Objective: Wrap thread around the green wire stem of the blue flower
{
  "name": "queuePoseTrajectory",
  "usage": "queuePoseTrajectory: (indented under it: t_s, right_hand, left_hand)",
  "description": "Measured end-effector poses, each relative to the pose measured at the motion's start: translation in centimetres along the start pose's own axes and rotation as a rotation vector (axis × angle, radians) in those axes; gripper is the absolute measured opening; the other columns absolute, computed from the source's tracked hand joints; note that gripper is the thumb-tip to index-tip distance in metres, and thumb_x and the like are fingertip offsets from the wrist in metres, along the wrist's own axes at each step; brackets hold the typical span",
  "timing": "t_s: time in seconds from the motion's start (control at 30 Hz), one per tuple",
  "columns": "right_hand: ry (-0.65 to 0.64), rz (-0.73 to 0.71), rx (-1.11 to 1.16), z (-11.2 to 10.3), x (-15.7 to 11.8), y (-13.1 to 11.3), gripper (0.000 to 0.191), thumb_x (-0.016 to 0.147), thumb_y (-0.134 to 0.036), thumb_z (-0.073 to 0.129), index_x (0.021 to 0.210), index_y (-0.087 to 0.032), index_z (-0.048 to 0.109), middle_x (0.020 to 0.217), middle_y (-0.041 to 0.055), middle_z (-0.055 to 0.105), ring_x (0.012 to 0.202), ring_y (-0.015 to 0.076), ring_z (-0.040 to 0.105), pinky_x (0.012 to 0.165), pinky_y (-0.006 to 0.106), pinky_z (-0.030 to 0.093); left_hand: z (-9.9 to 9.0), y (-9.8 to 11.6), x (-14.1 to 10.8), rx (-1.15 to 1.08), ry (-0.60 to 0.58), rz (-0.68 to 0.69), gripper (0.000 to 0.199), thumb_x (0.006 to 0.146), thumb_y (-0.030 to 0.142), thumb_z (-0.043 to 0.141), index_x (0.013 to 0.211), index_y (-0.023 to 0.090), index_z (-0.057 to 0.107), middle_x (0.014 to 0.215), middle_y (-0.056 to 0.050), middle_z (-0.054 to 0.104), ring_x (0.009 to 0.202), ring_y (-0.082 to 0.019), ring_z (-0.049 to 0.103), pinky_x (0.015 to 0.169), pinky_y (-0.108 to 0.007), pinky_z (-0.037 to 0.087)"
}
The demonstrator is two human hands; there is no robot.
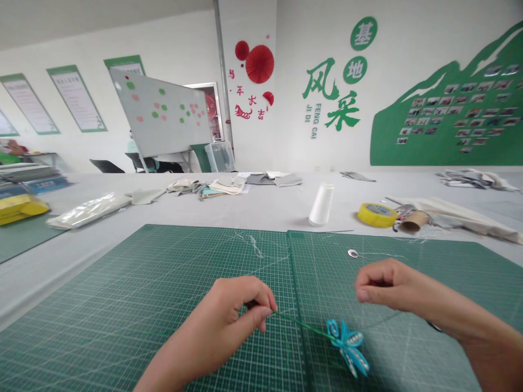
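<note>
pinching stem (302, 324) of blue flower (347, 345), left hand (210, 326); right hand (392, 288) curled over cutting mat (163, 272)

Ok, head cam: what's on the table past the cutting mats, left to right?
Yellow package, clear plastic bag, folded fabric scraps, white thread cone, yellow tape roll, cardboard tube.

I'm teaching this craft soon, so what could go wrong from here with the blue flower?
The left hand pinches the green stem only at its far end, so the flower could swing or slip and its loops bend. Loose threads on the mat could snag it. The metal ring lies near the right hand and might get knocked aside.
</note>
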State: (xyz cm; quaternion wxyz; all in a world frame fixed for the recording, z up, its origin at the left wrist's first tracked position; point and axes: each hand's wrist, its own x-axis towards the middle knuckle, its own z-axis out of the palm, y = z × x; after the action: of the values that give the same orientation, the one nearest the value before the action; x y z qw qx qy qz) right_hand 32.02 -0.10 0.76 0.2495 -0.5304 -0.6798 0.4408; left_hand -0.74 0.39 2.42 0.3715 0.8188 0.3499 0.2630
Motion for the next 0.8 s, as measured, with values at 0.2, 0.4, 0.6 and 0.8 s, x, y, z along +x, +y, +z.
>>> queuePoseTrajectory:
  t_s: [0.2,0.4,0.6,0.8]
  right_hand:
    - [0.155,-0.046,0.497,-0.9,-2.8,0.8,0.035,0.076,-0.052,0.068,0.06,-0.021,0.065,0.043,-0.0113,0.025,0.039,0.0047,0.009,0.039,0.02,0.006]
    - [0.376,-0.173,0.81,1.4,-1.6,-3.0,0.022,0.073,-0.041,0.075,0.069,-0.02,0.07,0.049,-0.0073,0.037,0.039,0.0047,0.026,0.038,0.018,0.023]
    - [0.632,-0.181,0.619,1.1,0.4,-3.3,0.02,0.077,-0.041,0.073,0.083,-0.022,0.071,0.063,-0.0043,0.05,0.043,0.0051,0.029,0.04,0.02,0.023]
    - [0.691,-0.214,0.159,-1.1,0.9,-4.1,0.014,0.073,-0.037,0.077,0.071,-0.024,0.075,0.072,0.0007,0.067,0.068,0.0145,0.054,0.058,0.025,0.039]
  left_hand:
    - [0.0,-0.8,0.1,0.141,0.063,0.067,0.018,0.088,0.01,0.049,0.075,0.02,0.055,0.084,0.002,0.065,0.078,-0.013,0.061,0.072,-0.027,0.044]
    - [0.4,-1.4,0.2,0.223,0.134,0.214,0.017,0.09,0.008,0.046,0.082,0.021,0.054,0.09,0.001,0.065,0.081,-0.013,0.06,0.073,-0.026,0.044]
    - [0.3,-0.7,-0.1,0.155,0.129,0.239,0.018,0.09,0.007,0.048,0.079,0.02,0.053,0.089,0.003,0.065,0.081,-0.011,0.061,0.073,-0.024,0.045]
    - [0.5,-0.5,0.3,0.133,0.114,0.254,0.018,0.09,0.006,0.049,0.08,0.021,0.053,0.088,0.003,0.065,0.08,-0.01,0.061,0.073,-0.022,0.046]
